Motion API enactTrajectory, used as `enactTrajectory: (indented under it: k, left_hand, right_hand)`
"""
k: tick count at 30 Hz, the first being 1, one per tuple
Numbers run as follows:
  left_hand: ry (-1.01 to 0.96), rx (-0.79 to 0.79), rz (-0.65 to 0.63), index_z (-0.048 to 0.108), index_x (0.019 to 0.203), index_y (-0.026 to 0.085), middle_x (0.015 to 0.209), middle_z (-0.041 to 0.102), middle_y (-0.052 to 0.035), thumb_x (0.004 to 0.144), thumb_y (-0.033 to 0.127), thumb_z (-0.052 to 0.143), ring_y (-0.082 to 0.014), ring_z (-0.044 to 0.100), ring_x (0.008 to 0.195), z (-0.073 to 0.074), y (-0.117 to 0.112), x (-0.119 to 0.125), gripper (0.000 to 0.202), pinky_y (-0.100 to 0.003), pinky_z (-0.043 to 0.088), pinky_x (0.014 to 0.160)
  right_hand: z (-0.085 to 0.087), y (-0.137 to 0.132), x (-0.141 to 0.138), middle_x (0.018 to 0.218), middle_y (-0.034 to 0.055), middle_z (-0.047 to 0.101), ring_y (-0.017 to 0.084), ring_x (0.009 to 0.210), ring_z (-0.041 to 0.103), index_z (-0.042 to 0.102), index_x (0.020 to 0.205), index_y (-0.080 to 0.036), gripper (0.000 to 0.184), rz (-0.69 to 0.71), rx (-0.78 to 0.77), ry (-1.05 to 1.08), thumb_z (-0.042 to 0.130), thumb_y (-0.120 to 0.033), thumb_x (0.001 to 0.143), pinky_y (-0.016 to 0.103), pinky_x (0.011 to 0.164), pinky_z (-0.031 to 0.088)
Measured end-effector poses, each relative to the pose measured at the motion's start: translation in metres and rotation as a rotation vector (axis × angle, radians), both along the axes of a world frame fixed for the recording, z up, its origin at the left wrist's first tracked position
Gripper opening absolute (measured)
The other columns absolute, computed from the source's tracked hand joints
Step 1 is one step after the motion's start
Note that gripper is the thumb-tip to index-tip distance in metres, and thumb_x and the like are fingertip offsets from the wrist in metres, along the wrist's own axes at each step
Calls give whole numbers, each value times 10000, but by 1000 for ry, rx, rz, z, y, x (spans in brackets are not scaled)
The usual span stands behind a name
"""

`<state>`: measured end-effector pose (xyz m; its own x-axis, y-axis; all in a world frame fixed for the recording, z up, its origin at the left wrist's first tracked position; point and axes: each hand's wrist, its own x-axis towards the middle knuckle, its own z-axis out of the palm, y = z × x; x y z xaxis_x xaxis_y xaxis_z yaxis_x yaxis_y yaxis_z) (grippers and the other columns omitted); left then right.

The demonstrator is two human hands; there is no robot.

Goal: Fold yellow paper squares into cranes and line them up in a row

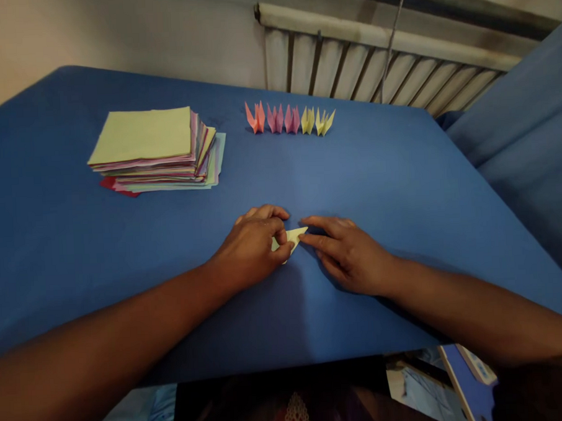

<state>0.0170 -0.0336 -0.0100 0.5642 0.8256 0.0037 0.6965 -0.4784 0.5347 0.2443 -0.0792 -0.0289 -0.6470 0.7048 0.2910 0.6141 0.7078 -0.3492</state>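
A small piece of folded pale yellow paper (295, 235) lies at the front middle of the blue table, its pointed tip toward the right. My left hand (257, 242) is closed on its left part, thumb and index finger pinching it and hiding much of it. From the other side my right hand (345, 251) reaches in, palm down with its fingers stretched out and slightly apart. One of its fingertips touches the paper near the tip.
A thick stack of coloured paper (142, 136) sits at the back left of the blue table (376, 169). Several folded paper figures (284, 119), orange, pink and yellow, stand in a row at the back. Beyond the table are a radiator (330, 62) and a blue curtain (528, 113).
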Motion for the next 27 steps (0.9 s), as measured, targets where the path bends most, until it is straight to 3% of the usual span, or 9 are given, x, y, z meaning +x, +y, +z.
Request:
enactTrajectory:
  k: [6, 14, 19, 27]
  left_hand:
    - [-13, 34, -30, 606, 721, 201, 1220, 606, -47, 837, 326, 583, -249, 558, 1085, -4, -1, -4, 172, -455, 416, 960]
    - [-6, 50, -45, 599, 742, 201, 1192, 612, -54, 864, 314, 538, -252, 554, 1088, 0, -2, -3, 178, -459, 417, 929]
    - [13, 33, -33, 596, 717, 199, 1197, 611, -51, 831, 295, 564, -261, 553, 1083, 2, -2, -1, 153, -467, 417, 938]
    - [35, 25, -21, 585, 716, 197, 1201, 616, -55, 841, 287, 549, -263, 547, 1090, 4, -3, 0, 158, -474, 418, 941]
  right_hand:
    - [4, 0, 1, 1479, 165, 439, 300, 1314, 464, 529, 1368, -204, 453, 15, -54, -130, 524, -177, 915, 522, 1014, 433]
    - [4, 2, 2, 1511, 150, 405, 308, 1344, 427, 454, 1441, -238, 544, -7, -71, -149, 540, -203, 905, 538, 1033, 411]
    - [2, 3, 3, 1509, 124, 415, 301, 1328, 448, 480, 1419, -281, 514, -1, -61, -122, 533, -202, 914, 544, 1017, 422]
    - [3, 6, 3, 1496, 135, 437, 294, 1334, 448, 514, 1399, -250, 454, -32, -58, -131, 500, -254, 946, 541, 1036, 413]
